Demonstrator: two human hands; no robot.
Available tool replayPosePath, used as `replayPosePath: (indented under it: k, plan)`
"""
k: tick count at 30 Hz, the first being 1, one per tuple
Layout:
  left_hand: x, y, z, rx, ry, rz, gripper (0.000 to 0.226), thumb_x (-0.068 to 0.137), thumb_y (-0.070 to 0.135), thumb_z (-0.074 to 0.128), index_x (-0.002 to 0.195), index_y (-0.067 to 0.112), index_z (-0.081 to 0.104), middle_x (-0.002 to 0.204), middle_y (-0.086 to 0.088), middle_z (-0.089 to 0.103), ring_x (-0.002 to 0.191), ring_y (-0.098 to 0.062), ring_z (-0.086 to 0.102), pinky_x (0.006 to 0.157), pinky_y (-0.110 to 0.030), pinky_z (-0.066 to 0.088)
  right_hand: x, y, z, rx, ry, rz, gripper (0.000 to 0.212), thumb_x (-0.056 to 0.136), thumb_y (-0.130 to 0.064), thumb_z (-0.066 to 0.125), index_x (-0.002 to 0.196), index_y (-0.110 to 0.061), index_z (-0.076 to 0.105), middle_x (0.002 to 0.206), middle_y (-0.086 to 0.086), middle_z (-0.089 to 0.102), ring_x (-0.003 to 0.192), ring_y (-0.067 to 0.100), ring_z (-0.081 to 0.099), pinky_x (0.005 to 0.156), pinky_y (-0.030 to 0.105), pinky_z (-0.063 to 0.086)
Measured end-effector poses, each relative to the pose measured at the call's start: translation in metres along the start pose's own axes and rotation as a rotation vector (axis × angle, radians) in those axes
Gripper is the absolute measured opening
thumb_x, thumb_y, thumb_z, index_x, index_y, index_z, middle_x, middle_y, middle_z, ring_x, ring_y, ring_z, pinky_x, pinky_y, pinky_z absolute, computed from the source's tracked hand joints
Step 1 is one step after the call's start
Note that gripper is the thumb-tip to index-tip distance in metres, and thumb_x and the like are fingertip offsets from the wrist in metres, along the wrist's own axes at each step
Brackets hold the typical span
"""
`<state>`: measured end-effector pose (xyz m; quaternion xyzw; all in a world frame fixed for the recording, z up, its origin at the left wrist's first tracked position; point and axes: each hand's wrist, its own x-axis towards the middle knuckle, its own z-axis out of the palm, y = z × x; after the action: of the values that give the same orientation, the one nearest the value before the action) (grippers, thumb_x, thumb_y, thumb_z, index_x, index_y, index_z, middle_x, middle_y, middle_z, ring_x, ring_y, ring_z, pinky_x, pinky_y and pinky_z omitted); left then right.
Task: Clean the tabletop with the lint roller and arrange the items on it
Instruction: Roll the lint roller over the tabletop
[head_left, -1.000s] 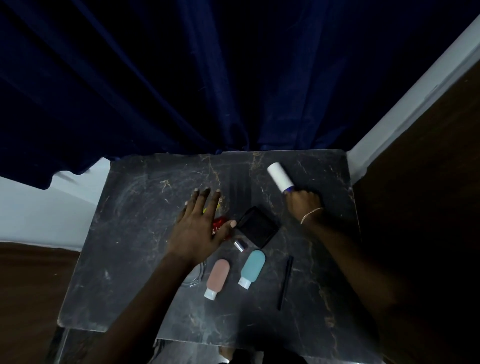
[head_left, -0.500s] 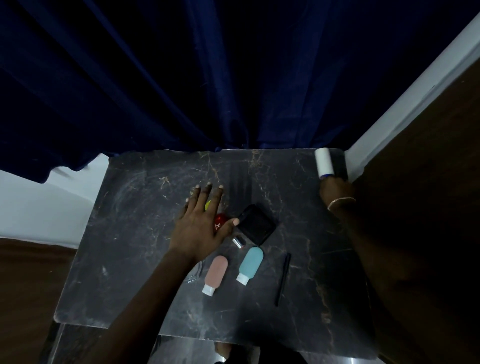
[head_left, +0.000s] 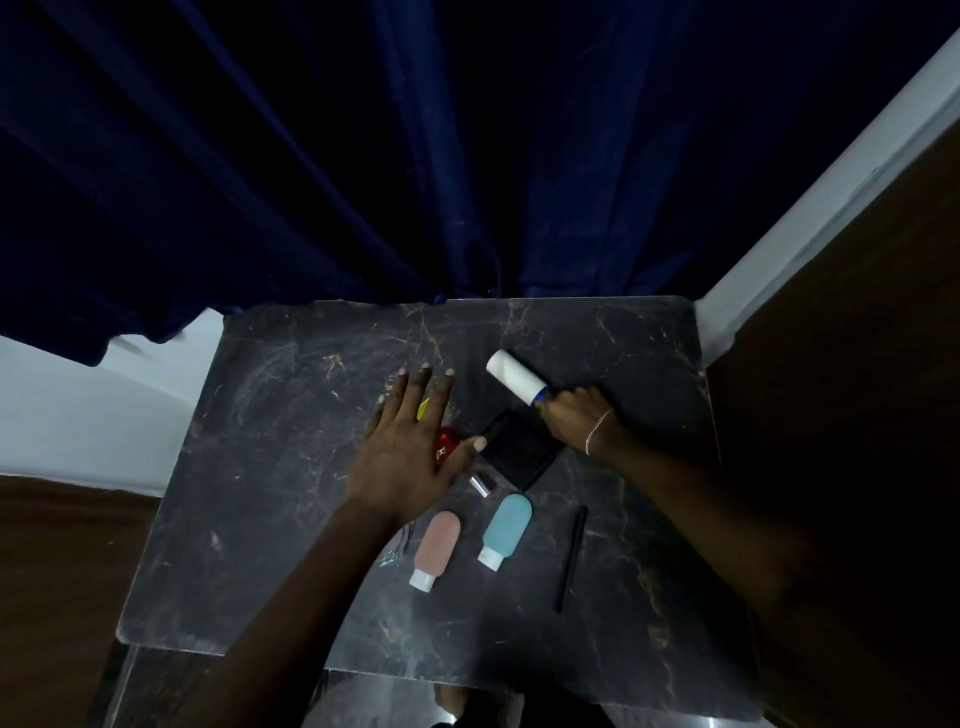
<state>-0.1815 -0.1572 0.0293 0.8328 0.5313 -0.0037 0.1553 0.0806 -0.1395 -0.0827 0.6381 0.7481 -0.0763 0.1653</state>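
My right hand (head_left: 576, 421) grips the handle of a white lint roller (head_left: 514, 383), whose roll lies on the dark marble tabletop (head_left: 270, 467) right of centre. My left hand (head_left: 410, 447) rests flat, fingers spread, over a red object (head_left: 447, 441) and a yellow-green object (head_left: 424, 409). Its thumb touches a black wallet (head_left: 519, 449). Nearer to me lie a small silver cap (head_left: 482, 485), a pink bottle (head_left: 437, 548), a teal bottle (head_left: 505, 529) and a black pen (head_left: 570, 557).
A dark blue curtain (head_left: 415, 156) hangs behind the table's far edge. A white wall strip (head_left: 810, 218) and a dark wooden panel (head_left: 852, 364) stand to the right. A small metal clip (head_left: 397, 545) lies by my left wrist.
My right hand swept the lint roller out to the table's far right corner and back toward the centre beside the wallet. My left hand stayed over the small objects.
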Motion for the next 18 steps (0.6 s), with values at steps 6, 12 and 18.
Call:
replayPosePath:
  k: [6,12,18]
  plan:
    - [0.000,-0.004,-0.003,-0.003,0.009,0.000,0.091,0.096,0.080,0.030,0.167,0.031,0.002,0.176,-0.004,0.002,0.163,-0.025,-0.004,0.131,-0.052,0.013,0.003,0.047,0.000,0.221,0.057,0.361,0.031,0.101,-0.023,0.044,0.108,-0.008,0.070,0.105,0.017,0.075,0.099,0.038,0.072,0.084,0.042,0.056]
    - [0.000,-0.005,-0.003,-0.005,0.012,-0.003,0.092,0.095,0.083,0.027,0.166,0.032,-0.001,0.176,-0.003,0.000,0.162,-0.025,-0.007,0.131,-0.051,0.011,-0.009,0.107,0.011,0.489,0.112,0.770,0.034,0.099,-0.026,0.057,0.119,0.000,0.063,0.117,0.021,0.068,0.109,0.037,0.066,0.094,0.049,0.055]
    - [0.000,0.002,-0.001,-0.005,0.008,-0.002,0.091,0.096,0.079,0.031,0.166,0.031,-0.001,0.176,-0.002,0.001,0.163,-0.024,-0.005,0.129,-0.047,0.006,-0.014,0.106,0.010,0.505,0.173,0.837,0.034,0.098,-0.026,0.058,0.118,0.001,0.062,0.116,0.022,0.068,0.107,0.038,0.066,0.090,0.048,0.055]
